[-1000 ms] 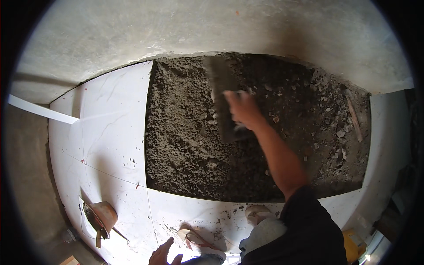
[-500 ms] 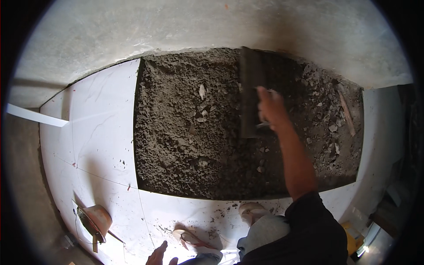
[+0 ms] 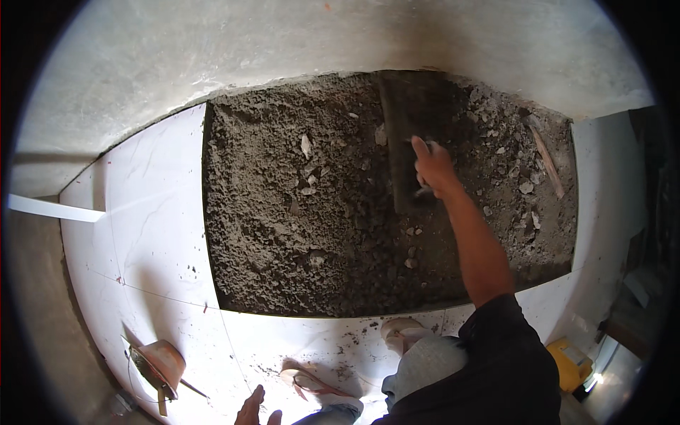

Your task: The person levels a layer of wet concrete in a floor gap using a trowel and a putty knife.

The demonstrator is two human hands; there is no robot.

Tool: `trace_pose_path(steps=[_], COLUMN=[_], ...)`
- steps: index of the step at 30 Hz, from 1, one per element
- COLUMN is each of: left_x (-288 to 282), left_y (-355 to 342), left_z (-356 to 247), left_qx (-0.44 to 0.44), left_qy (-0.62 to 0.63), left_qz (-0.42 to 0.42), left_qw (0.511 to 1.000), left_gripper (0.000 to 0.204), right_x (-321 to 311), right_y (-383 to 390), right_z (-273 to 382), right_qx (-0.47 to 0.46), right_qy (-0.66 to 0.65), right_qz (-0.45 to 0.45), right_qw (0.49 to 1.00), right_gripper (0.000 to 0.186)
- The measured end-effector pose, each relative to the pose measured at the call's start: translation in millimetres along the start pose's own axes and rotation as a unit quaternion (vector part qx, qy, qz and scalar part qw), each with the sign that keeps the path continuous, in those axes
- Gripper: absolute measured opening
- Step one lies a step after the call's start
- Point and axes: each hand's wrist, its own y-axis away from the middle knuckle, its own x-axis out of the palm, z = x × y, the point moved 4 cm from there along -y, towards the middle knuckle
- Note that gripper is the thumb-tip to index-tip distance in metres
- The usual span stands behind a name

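Note:
My right hand (image 3: 435, 170) is closed round the handle of a long, dark rectangular float trowel (image 3: 401, 152). Its blade stands lengthwise over the middle of a rough bed of grey mortar (image 3: 273, 212), where loose crumbs border darker rubble. Just left of the blade lies a pale stone (image 3: 380, 134), and more pale stones (image 3: 306, 146) sit farther left in the bed. Low in the picture, my left hand (image 3: 251, 409) shows only in part, its thumb apart from the fingers and nothing visible in it.
White tiles (image 3: 159, 184) border the bed on the left, front and right. A bare wall (image 3: 297, 42) rises behind it. A bucket (image 3: 161, 363) lies tilted at the lower left. A wood strip (image 3: 547, 161) rests on the rubble; a yellow object (image 3: 569, 363) is at lower right.
Against the stones, the float trowel in my right hand has shifted a little to the right, uncovering the pale stone beside its blade. The whole view has turned slightly. My left hand stays low.

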Motion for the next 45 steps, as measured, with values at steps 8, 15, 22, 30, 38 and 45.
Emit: trace_pose_path(steps=[8,15,22,30,38,45], left_x=[6,1,4,6,11,10], left_y=[-19,-9,1,-9,39,11], left_z=[-23,-16,-26,-14,0,-16], left_qx=[0.06,0.076,0.053,0.095,0.002,0.089], left_qy=[-0.004,-0.046,-0.026,-0.084,0.007,-0.039], left_qz=[0.008,-0.021,0.014,-0.024,-0.008,-0.012], left_qw=[0.998,0.996,0.998,0.992,1.0,0.995], left_gripper=[0.053,0.054,0.054,0.061,0.053,0.061], right_x=[156,38,33,162,3,150], right_y=[-35,-27,22,-49,5,-52], right_z=[30,0,18,19,-2,25], right_qx=[-0.119,-0.054,-0.017,-0.036,0.019,-0.069], right_qy=[0.098,0.045,0.051,-0.074,-0.023,0.055], right_qz=[0.23,0.051,0.147,0.158,0.063,0.203], right_qw=[0.961,0.996,0.988,0.984,0.998,0.975], right_gripper=[0.044,0.045,0.044,0.043,0.047,0.045])
